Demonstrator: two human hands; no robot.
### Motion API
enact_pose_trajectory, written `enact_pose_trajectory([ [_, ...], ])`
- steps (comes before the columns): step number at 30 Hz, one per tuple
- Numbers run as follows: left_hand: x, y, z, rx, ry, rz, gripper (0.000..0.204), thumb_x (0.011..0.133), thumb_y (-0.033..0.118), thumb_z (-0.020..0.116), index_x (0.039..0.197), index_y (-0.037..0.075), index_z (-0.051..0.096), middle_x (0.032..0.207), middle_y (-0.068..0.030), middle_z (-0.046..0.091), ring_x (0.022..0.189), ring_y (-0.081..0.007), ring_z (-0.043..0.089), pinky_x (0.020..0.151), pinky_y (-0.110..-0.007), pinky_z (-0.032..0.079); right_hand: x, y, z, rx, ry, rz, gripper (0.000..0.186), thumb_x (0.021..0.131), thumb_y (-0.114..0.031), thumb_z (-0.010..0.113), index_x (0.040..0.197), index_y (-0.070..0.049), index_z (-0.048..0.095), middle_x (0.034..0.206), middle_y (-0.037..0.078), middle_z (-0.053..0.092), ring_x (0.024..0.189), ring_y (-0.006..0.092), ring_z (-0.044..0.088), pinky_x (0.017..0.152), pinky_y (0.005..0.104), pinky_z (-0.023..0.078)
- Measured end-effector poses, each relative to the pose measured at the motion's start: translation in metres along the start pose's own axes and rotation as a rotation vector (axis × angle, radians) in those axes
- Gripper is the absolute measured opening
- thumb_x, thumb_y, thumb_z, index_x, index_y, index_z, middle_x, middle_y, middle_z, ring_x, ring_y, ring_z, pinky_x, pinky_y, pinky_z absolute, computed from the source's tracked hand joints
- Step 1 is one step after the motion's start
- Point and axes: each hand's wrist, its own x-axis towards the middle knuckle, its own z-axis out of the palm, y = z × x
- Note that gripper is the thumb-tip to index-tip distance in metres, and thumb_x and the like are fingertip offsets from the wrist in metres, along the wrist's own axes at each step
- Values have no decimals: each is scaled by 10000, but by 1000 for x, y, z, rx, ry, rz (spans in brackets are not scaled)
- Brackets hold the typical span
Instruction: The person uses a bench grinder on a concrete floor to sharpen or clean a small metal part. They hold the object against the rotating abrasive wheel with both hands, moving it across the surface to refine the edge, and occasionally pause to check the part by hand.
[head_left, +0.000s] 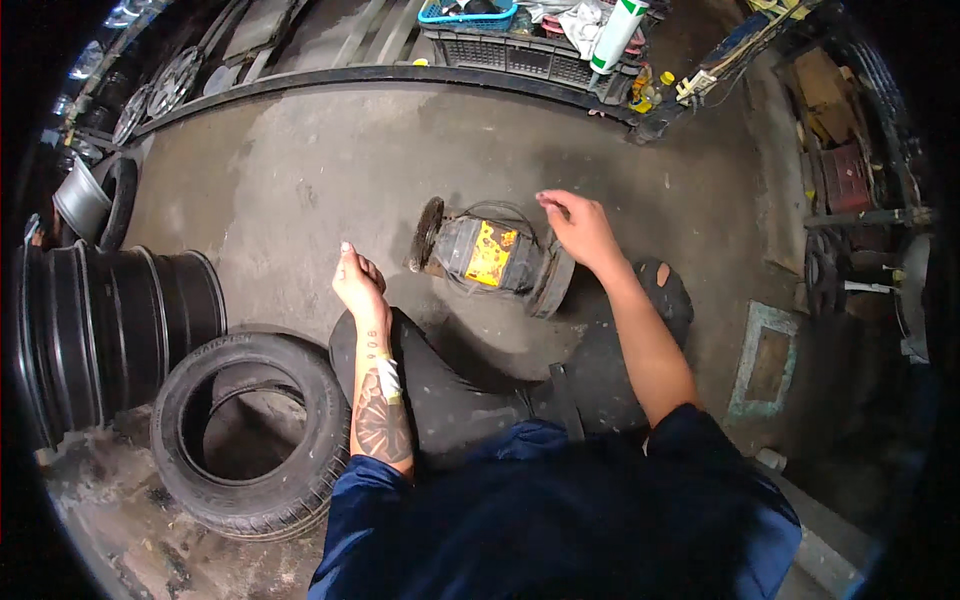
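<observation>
A greasy metal machine part (492, 256) with a yellow label lies on its side on the concrete floor in front of me, a round disc at each end. My right hand (580, 228) hovers at its right end, fingers loosely curled and pinched, holding nothing that I can make out. My left hand (358, 283) hangs a short way left of the part, fingers relaxed and pointing up, holding nothing. My legs in dark trousers are folded beneath both arms.
A black tyre (250, 435) lies flat at lower left, with stacked dark wheel rims (110, 330) behind it. Black crates with a blue basket (470, 14) and a white tube (615, 35) stand at the top. A metal plate (765, 360) lies at right.
</observation>
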Motion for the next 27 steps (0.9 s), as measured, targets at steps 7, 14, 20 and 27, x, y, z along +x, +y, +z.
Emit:
enact_pose_trajectory([
  [7,0,4,-3,44,-27,-14,441,978,332,523,608,170,344,492,66,306,384,-43,257,364,-235,185,-41,-46,113,-125,-505,-154,179,813,-173,552,850,-39,666,790,176,672,736,362,658,676,430,532],
  [14,-4,3,-26,234,-58,59,447,965,331,555,596,151,377,513,69,342,422,-29,273,397,-229,203,-7,-66,63,40,-459,-107,198,821,-208,543,893,-73,669,852,178,669,761,330,654,693,415,513],
  [20,-3,-18,-13,424,-232,183,453,965,344,557,599,140,386,535,84,329,477,-25,263,431,-237,199,77,105,14,279,75,263,166,893,-204,520,982,-112,625,731,94,647,537,225,579,521,339,467],
  [27,-6,-9,-19,500,-187,176,457,973,328,548,591,174,349,497,81,325,402,-24,253,374,-226,184,33,186,80,545,-589,731,283,827,-282,635,1036,-94,667,850,38,608,620,138,540,580,312,476],
])
